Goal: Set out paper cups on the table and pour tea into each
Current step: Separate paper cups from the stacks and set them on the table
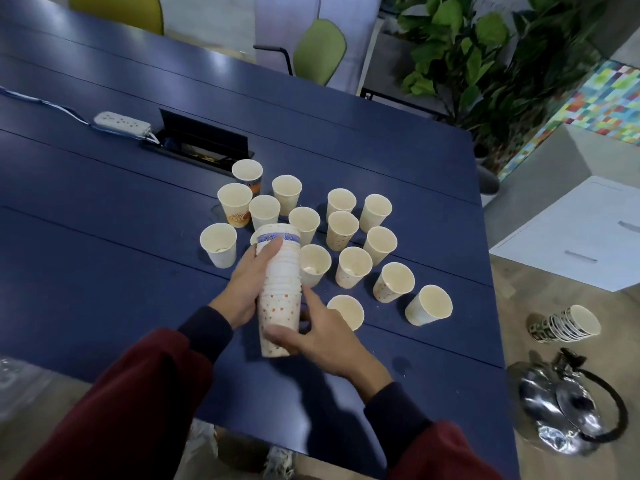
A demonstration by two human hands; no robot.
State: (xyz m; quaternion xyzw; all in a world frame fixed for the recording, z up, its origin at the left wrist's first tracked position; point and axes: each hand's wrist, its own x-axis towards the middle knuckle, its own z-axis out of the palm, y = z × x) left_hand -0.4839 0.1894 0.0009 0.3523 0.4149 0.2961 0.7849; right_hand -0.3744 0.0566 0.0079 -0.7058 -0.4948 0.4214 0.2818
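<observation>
Both hands are on a stack of nested paper cups (278,289), held tilted above the near part of the blue table (104,202). The left hand (247,282) wraps round the ribbed run of rims in the stack's upper half, thumb towards its far end. The right hand (322,337) closes thumb and fingers round the base of the dotted outermost cup at the stack's near end. Beyond and to the right of the stack, more than a dozen single cups (343,230) stand upright in a loose cluster; whether they hold any liquid cannot be confirmed. A metal kettle (568,403) sits on the floor well to the right of the stack, with a second cup stack (568,323) lying on its side just beyond it. Assessment: the cups are very light, thin-walled and easily crushed, and nested cups tend to stick. The outermost cup is best taken low on its stiffer base and drawn off with light pressure, while the rolled rims, the firmest part, are steadied.
</observation>
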